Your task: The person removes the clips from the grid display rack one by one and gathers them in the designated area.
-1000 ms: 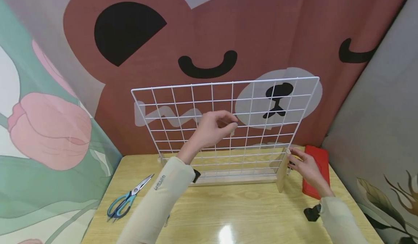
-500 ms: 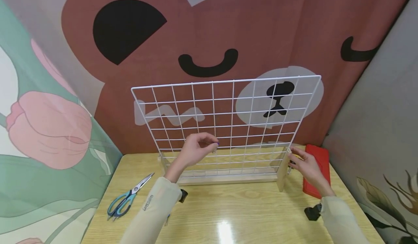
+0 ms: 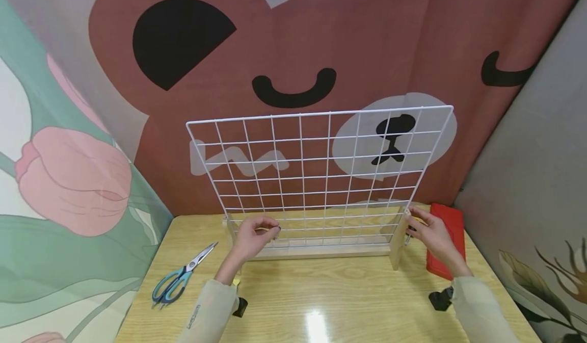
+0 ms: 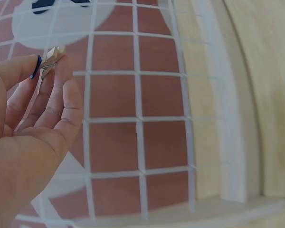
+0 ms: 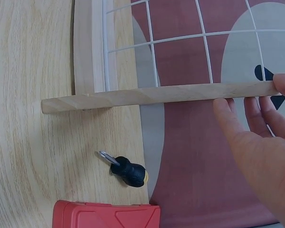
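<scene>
My left hand (image 3: 252, 240) pinches a small wooden clothespin (image 4: 52, 56) between thumb and fingers; the pin shows clearly only in the left wrist view. That hand is in front of the lower left of a white wire grid panel (image 3: 315, 113), which leans back in a wooden stand. At the stand's right side, my right hand (image 3: 432, 237) grips the top of the wooden side post (image 5: 156, 94). Its thumb and fingers lie at the post's end in the right wrist view, with the grid's wires running in on the other side.
Scissors (image 3: 183, 274) with blue handles lie on the table (image 3: 348, 297) at left. Right of the stand lie a short black screwdriver (image 5: 130, 172) and a red case (image 3: 451, 231). A fabric backdrop (image 3: 357, 52) with a printed bear hangs close behind.
My left hand has come down and to the left, from mid-grid to the grid's lower left, with the clothespin still pinched. The right hand stays on the post.
</scene>
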`<state>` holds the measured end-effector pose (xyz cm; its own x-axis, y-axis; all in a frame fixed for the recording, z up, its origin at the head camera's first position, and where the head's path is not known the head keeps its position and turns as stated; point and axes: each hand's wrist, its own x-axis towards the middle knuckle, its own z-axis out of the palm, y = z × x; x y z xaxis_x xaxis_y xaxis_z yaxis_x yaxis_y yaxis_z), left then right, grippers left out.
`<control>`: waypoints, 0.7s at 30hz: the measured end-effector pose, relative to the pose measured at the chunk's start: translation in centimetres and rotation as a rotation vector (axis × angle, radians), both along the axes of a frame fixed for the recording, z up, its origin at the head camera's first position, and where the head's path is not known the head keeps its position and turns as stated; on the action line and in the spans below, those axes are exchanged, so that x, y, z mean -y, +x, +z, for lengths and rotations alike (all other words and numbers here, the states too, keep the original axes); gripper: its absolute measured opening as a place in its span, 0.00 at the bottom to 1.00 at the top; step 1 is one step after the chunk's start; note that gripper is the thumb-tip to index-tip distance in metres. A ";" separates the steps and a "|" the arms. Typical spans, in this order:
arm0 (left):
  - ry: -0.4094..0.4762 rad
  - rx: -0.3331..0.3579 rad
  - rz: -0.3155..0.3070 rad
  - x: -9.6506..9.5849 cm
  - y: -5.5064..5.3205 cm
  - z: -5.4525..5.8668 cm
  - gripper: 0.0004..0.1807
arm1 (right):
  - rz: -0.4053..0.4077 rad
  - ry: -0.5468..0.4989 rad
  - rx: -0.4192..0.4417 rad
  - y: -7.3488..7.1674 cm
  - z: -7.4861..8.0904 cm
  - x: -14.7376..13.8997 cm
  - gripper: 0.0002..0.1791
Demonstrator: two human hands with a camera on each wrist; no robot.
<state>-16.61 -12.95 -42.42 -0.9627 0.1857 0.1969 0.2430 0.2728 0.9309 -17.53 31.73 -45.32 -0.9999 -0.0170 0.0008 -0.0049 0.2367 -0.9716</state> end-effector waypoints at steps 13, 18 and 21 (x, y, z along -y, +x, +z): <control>-0.072 0.130 0.133 4.8 2.7 -4.6 0.03 | 0.006 0.007 0.014 -0.1 -0.3 -0.2 0.36; -0.108 0.171 0.203 7.2 4.0 -5.9 0.04 | 0.020 0.003 0.015 -0.1 -0.2 -0.2 0.37; -0.120 0.198 0.238 8.6 5.0 -6.5 0.05 | 0.019 0.014 0.013 -0.1 -0.2 -0.3 0.37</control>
